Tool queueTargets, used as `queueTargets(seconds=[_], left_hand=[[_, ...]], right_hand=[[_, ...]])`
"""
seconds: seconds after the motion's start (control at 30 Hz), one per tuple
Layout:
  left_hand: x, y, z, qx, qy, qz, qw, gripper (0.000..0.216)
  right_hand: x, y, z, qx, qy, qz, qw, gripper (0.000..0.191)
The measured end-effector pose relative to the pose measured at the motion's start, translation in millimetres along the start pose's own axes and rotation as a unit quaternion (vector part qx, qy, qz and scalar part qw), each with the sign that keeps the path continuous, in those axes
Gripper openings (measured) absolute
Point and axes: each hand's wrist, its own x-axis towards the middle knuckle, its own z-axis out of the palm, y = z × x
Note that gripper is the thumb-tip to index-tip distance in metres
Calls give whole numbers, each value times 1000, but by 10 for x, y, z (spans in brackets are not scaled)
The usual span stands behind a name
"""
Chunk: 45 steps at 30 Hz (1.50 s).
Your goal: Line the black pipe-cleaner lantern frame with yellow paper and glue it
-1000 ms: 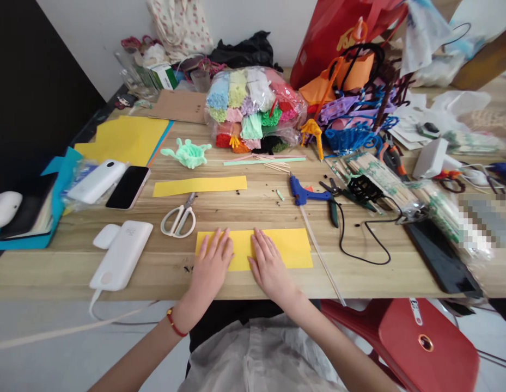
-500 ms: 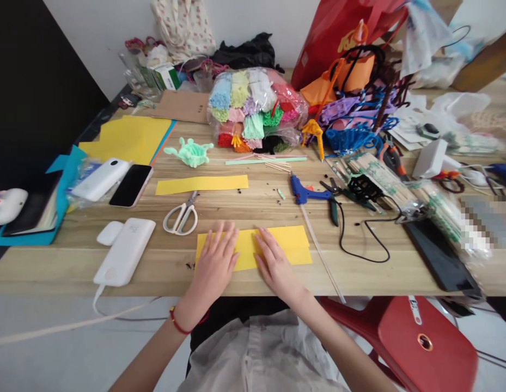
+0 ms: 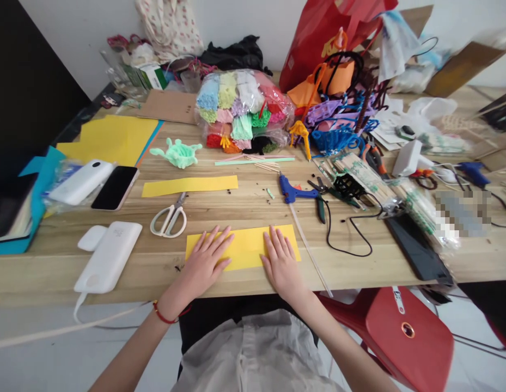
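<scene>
A yellow paper strip [image 3: 247, 251] lies flat near the table's front edge. My left hand [image 3: 206, 258] rests on its left end, palm down with fingers spread. On the right end lies my right hand [image 3: 282, 261], also flat and open. Parts of the paper are hidden under both hands. Beyond my left hand are white-handled scissors [image 3: 168, 220], their blades partly beneath a second, narrower yellow strip [image 3: 191, 185]. A clear glue stick [image 3: 312, 247] extends from a blue glue gun [image 3: 296, 190] to the right of the paper.
At the left are a white power bank [image 3: 109, 257], a phone [image 3: 115, 188] and yellow sheets [image 3: 109, 136]. A mint-green fuzzy craft [image 3: 181, 154] sits behind the narrow strip. A bag of pipe cleaners [image 3: 244, 109] stands at the back. Green-handled pliers [image 3: 321, 208] lie right.
My hands have moved apart along the yellow paper, the right one sliding toward its right end. The view has shifted slightly to the right.
</scene>
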Motion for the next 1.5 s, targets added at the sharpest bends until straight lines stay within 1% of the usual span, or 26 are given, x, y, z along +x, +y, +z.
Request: queueTargets(seconds=[0.07, 0.13, 0.17, 0.23, 0.3, 0.4, 0.47, 0.53, 0.67, 0.83, 0.97, 1.07, 1.13, 1.2, 1.23, 1.27, 1.3, 1.37, 1.43, 1.5], left_hand=[[30, 78, 11, 11, 2, -25, 1000, 55], [119, 240, 44, 20, 11, -47, 999, 59], [184, 342, 66, 20, 11, -45, 999, 59], [333, 550, 111, 16, 2, -18, 1000, 55], [470, 716, 151, 16, 1, -11, 1000, 56], [564, 819, 186, 20, 6, -23, 1000, 57], [529, 794, 191, 26, 10, -39, 999, 57], [431, 715, 177, 34, 14, -59, 998, 58], [154, 472, 111, 52, 29, -108, 992, 63], [-179, 156, 36, 88, 61, -163, 981, 68], [-358, -7, 9, 104, 83, -196, 972, 71], [-380, -9, 10, 104, 90, -212, 968, 69], [-316, 65, 25, 103, 98, -237, 961, 69], [-194, 185, 49, 96, 105, -255, 956, 70], [-122, 252, 61, 86, 100, -242, 961, 70], [-49, 317, 73, 70, 86, -211, 971, 69], [19, 374, 84, 51, 65, -165, 983, 65], [120, 453, 99, 30, 39, -108, 993, 56], [164, 480, 107, 19, 26, -83, 996, 53], [163, 470, 113, 12, 22, -79, 997, 53]], right_hand=[[10, -23, -23, -9, -3, -3, 1000, 52], [21, -42, -61, -19, -3, -8, 1000, 50], [27, -46, -84, -22, -2, -11, 1000, 50], [41, -39, -126, -22, -4, -11, 1000, 50], [53, -17, -156, -16, -8, -6, 1000, 53], [60, 22, -164, -9, -10, 2, 1000, 61], [55, 35, -153, -8, -4, 4, 1000, 64], [46, 37, -143, -8, 6, 2, 1000, 65], [34, 38, -137, -8, 20, -6, 1000, 65], [29, 60, -133, -6, 22, -7, 1000, 64], [24, 66, -132, -2, 20, -7, 1000, 65], [23, 62, -135, 0, 22, -8, 1000, 66], [23, 62, -136, -1, 24, -10, 1000, 66], [24, 65, -131, -4, 24, -15, 1000, 66], [24, 68, -127, -5, 23, -17, 1000, 66], [23, 71, -122, -5, 23, -18, 1000, 66], [22, 75, -116, -6, 23, -19, 1000, 65], [19, 80, -104, -7, 21, -18, 1000, 65], [16, 85, -95, -6, 16, -19, 1000, 65], [13, 88, -90, -6, 9, -20, 1000, 66]])
